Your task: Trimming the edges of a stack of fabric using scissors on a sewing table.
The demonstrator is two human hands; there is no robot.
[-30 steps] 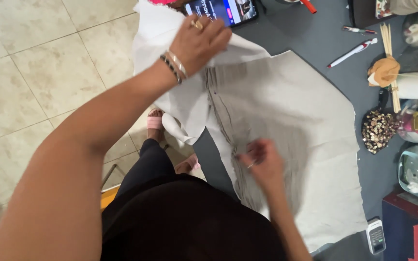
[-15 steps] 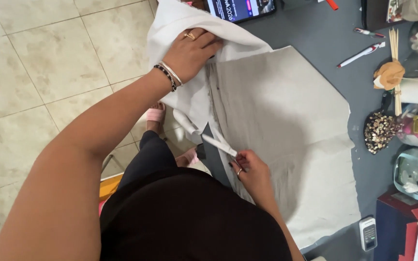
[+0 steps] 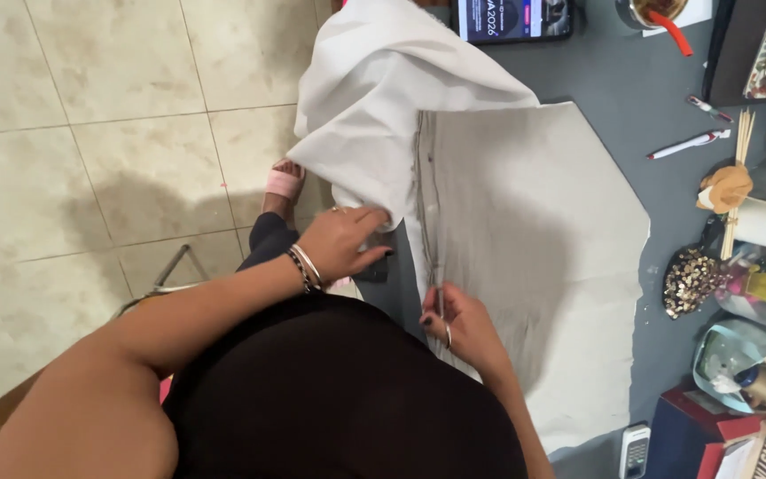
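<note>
Head view: right hand fingers half hidden by cloth.

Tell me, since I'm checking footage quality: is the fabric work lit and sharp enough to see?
Head view: even light, sharp focus; the grey paper sheet carries a soft shadow beside the right hand; the left hand on the white fabric is clear; no glare.
</note>
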